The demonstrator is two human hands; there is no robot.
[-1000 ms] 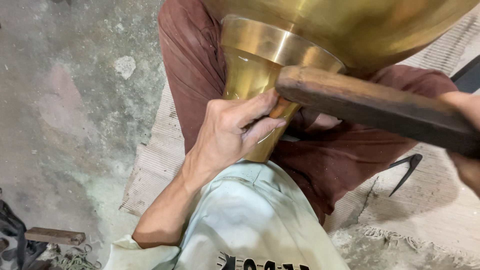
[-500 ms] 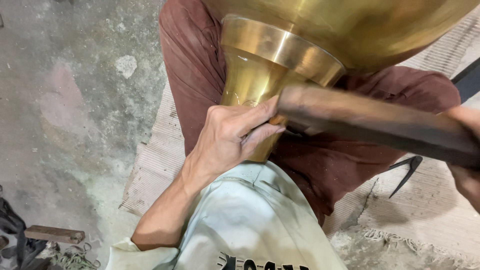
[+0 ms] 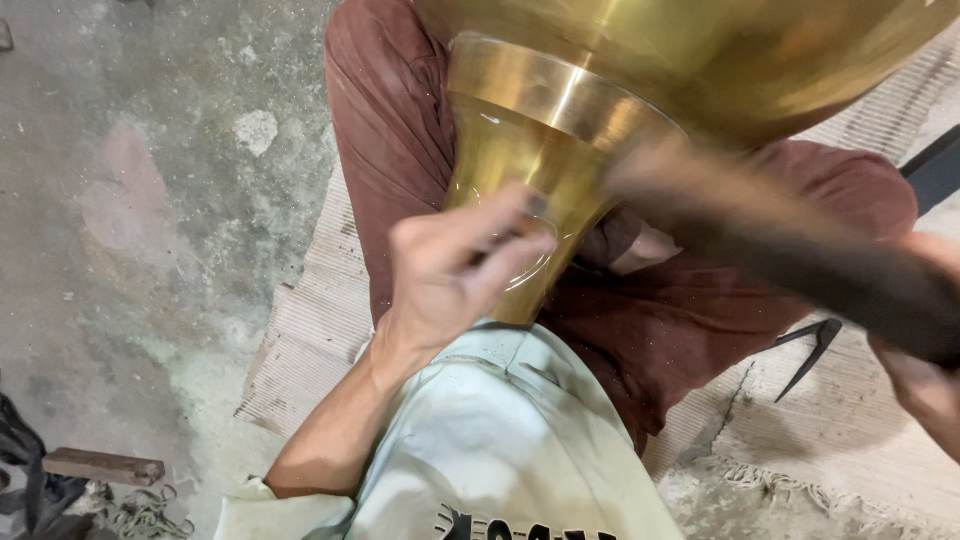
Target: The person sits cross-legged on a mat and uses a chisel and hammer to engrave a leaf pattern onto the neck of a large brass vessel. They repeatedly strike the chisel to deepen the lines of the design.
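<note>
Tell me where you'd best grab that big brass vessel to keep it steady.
Probably by the narrow flared neck of the brass vessel, coming from the left side, where the left hand is now. The neck is the slimmest part, so fingers can wrap partway round it; the wide round body above looks too broad and smooth. The right hand holds a blurred wooden tool on the other side.

Bare, stained concrete floor (image 3: 130, 200) with pale patches. A ribbed woven mat (image 3: 310, 340) lies on it, frayed at one edge. A wood block (image 3: 103, 466) lies bottom left.
</note>
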